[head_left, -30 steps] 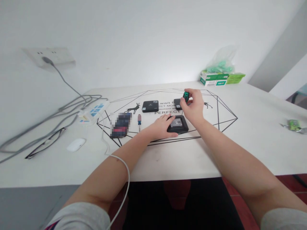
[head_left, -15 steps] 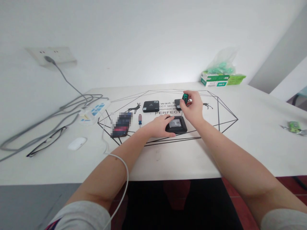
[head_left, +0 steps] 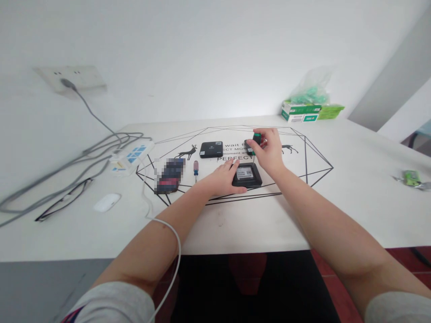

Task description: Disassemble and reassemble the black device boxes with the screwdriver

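A black square case (head_left: 247, 181) with a labelled silver plate, probably a drive (head_left: 244, 172), in its middle lies flat on the table. My left hand (head_left: 225, 177) grips its left side, thumb along the near edge and fingers at the far edge. Above the far right part of the case, my right hand (head_left: 269, 150) holds a screwdriver (head_left: 257, 137) upright by its green and black handle. Its thin shaft runs down to the case's far edge; the tip is too small to make out. Behind this hand, a black part (head_left: 248, 146) with a white label is partly hidden.
Left of the case lie a black box (head_left: 211, 150), a small screwdriver (head_left: 195, 168) and a pixelated phone (head_left: 170, 176). Farther left are a power strip (head_left: 129, 157), cables, glasses (head_left: 63, 199) and a white mouse (head_left: 107, 202). Green boxes (head_left: 305, 112) stand back right. A white cable (head_left: 177, 240) crosses my left forearm.
The screwdriver handle has turned in my right fingers, and that hand has shifted slightly left. My left hand keeps its hold on the case.
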`<state>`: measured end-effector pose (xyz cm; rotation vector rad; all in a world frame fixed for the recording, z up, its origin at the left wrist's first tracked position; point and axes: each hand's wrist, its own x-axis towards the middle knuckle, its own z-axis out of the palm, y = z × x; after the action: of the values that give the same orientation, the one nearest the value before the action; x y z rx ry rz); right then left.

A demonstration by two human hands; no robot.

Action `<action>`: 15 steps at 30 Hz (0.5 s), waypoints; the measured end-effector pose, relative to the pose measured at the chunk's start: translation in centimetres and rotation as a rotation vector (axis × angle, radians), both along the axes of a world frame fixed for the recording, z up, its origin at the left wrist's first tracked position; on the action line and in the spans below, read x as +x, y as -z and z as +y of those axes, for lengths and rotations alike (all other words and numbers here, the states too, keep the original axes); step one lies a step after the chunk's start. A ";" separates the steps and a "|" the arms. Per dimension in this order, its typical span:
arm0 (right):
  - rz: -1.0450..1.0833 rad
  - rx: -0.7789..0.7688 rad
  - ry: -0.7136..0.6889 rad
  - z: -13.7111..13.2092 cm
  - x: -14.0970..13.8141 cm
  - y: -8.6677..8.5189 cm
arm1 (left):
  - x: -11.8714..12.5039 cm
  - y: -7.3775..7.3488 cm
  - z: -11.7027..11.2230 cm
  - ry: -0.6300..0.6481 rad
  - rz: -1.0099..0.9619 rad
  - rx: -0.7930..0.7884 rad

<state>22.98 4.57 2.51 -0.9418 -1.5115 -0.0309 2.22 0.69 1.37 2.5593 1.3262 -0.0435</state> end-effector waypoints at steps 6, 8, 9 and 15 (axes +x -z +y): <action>0.033 0.018 -0.046 0.1 0.1 0.3 | -0.2 0.1 0.1 -0.037 0.012 -0.021; 0.035 0.015 -0.087 0.2 0.1 0.5 | -0.2 0.2 0.3 -0.031 0.015 -0.020; 0.027 0.015 -0.106 0.2 0.2 0.5 | -0.2 0.3 0.3 -0.027 0.017 -0.019; -0.020 0.114 -0.014 0.3 0.3 0.2 | -0.2 0.3 0.4 -0.016 0.028 -0.007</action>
<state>23.25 4.92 2.29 -0.8413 -1.5185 -0.1158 2.00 1.10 1.07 2.5507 1.3538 -0.0810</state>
